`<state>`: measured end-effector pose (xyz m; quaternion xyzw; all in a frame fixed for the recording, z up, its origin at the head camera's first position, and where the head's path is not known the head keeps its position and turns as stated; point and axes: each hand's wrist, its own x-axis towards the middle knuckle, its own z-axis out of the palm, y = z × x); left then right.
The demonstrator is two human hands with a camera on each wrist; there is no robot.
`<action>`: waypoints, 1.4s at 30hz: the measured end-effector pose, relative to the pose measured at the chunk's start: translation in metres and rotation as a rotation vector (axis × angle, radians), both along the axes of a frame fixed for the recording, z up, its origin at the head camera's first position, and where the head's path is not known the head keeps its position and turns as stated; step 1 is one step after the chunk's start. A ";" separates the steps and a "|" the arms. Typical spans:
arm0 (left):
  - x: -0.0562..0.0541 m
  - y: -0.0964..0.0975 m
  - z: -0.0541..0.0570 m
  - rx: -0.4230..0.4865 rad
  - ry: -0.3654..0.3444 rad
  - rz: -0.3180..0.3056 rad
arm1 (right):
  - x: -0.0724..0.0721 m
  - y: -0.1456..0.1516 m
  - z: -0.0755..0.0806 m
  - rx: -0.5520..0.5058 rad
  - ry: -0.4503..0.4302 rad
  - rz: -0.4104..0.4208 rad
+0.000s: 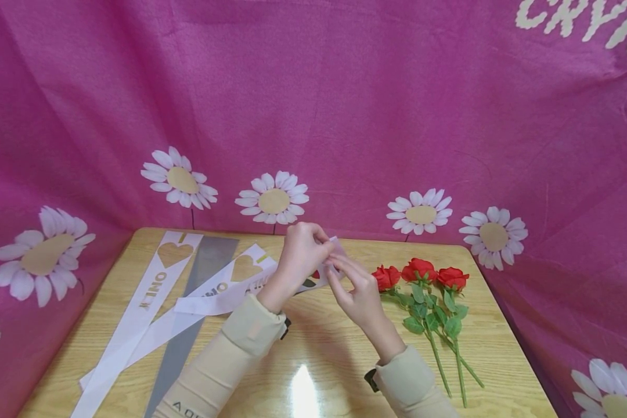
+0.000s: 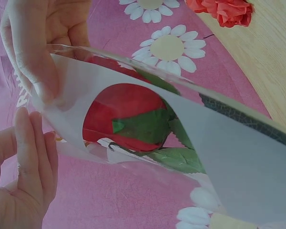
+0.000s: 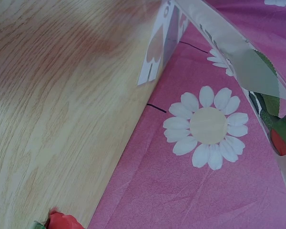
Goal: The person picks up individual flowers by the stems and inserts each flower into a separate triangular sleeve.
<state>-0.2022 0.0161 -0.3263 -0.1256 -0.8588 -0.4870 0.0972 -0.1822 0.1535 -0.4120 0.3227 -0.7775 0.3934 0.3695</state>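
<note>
At the far middle of the table point(image 1: 480, 325), two hands pinch the end of a flower sleeve point(image 2: 229, 157) with a red rose point(image 2: 143, 100) inside.

On the left, a white printed wrapper point(image 1: 133, 313) lies flat, crossing a second white wrapper point(image 1: 159, 331) that runs over a grey strip point(image 1: 214, 258). The held sleeve, white with clear film, slants from above these, behind the left forearm, to the fingertips. The left hand point(image 1: 304, 255), on the far side, is curled, its thumb and forefinger clamped on the sleeve's end; the rose sits just below, toward the near left. The right hand point(image 1: 357, 293), just nearer and to the right, has thumb and fingers together on the same end. Farther right, three red roses point(image 1: 420, 270) lie with stems pointing near.
</note>
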 end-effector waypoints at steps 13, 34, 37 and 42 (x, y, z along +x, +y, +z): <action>0.000 0.003 -0.005 0.110 -0.084 -0.045 | 0.007 -0.012 -0.016 -0.194 0.093 -0.150; 0.000 0.019 -0.018 0.060 -0.040 -0.027 | 0.040 -0.061 -0.061 -0.874 -0.548 -0.156; 0.000 0.023 -0.021 0.064 -0.050 -0.042 | 0.041 -0.066 -0.064 -0.886 -0.582 -0.142; 0.000 0.027 -0.027 0.059 -0.050 -0.088 | 0.041 -0.068 -0.067 -0.864 -0.563 -0.173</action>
